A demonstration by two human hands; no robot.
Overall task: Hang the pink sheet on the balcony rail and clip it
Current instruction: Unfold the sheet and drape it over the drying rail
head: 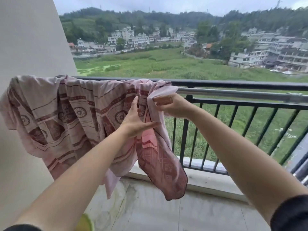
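Note:
The pink sheet (70, 117), patterned in dark red, hangs bunched over the left part of the balcony rail (241, 85). A silver bar (233, 94) runs just under the black top rail. My right hand (171, 105) pinches the sheet's right edge just below the silver bar. My left hand (135, 119) is flat with fingers spread, resting against the hanging cloth a little lower and left. A darker corner of the sheet droops below both hands. No clip is visible.
A white wall (30, 47) stands at the left, touching the sheet's left end. Black vertical bars (250, 120) fill the railing to the right. The concrete balcony floor (166, 210) lies below. Something yellow-green (85, 222) shows at the bottom edge.

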